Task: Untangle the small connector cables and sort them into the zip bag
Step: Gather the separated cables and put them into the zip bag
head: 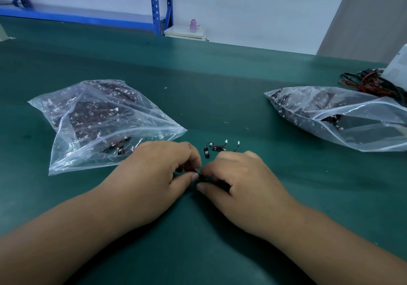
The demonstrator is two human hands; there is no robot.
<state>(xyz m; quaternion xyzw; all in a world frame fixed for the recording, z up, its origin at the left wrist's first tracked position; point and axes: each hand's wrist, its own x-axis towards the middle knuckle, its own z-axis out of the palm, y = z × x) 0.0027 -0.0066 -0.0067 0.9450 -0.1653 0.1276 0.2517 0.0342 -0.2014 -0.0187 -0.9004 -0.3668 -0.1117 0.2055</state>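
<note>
Left hand (158,170) and right hand (242,181) each pinch one small connector cable (201,175) between thumb and fingers, low over the green worktop (220,86), beside the zip bag (105,119) (partly filled with cables), with loose cables (220,148) just beyond.

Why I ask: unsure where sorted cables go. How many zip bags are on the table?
2. The left zip bag lies beside the left hand; the right zip bag lies far right, cut off by the frame edge. No others visible.
</note>
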